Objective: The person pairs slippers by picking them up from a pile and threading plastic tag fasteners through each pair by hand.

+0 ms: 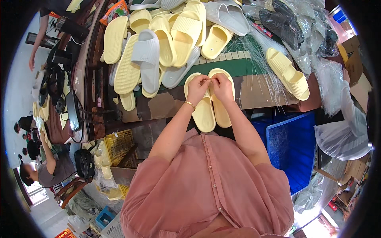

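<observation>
A pair of pale yellow slide slippers (204,115) lies side by side at the table's near edge, in front of my body. My left hand (197,88) and my right hand (222,88) meet over the slippers' straps. Both hands are closed, thumbs and fingertips pinched together almost touching. Whatever they pinch is too small to see. The straps are mostly hidden under the hands. Just left of them rests a heap of yellow slides (127,71) and grey slides (149,59), several of them overlapping.
Clear thin strands (266,65) hang over the table's edge, beside a lone yellow slide (289,75). Black slippers in plastic bags (282,23) are piled far right. A blue crate (291,152) stands below right, a yellow crate (120,146) below left. Another person (49,170) sits at left.
</observation>
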{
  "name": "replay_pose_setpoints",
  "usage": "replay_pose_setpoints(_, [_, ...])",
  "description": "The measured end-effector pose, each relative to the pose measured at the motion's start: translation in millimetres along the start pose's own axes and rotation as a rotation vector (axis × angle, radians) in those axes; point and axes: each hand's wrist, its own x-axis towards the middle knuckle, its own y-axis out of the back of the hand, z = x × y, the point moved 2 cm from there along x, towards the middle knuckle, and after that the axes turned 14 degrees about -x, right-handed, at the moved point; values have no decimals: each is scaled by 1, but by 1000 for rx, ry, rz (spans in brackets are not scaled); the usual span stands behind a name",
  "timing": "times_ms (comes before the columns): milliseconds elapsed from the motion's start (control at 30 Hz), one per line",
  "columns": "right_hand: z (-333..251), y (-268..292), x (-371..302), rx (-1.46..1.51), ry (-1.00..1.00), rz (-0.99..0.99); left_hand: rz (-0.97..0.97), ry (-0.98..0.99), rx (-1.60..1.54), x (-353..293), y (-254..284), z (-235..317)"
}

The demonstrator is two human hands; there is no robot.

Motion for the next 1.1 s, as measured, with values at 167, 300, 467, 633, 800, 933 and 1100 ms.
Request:
replay_pose_setpoints(167, [-8,2,0,113,-110,-15,35,74,-163,0,2,-2])
replay_pose_setpoints(300, [2,-1,0,39,-71,-24,40,99,-234,0,1,7])
replay_pose_setpoints(467, [2,-3,-1,34,-74,-12,13,108,-226,0,3,2])
replay_pose_setpoints(633, [-1,-1,0,47,-59,-19,6,79,-184,0,2,2])
replay_pose_setpoints(800, [1,-1,-1,31,-49,-21,11,52,-149,-1,1,1])
replay_pose_setpoints(933, [1,-2,-3,44,-45,-24,1,8,-12,-2,2,0])
replay_pose_setpoints(1100, [0,-1,-1,41,-38,-19,1,18,-4,-1,2,-1])
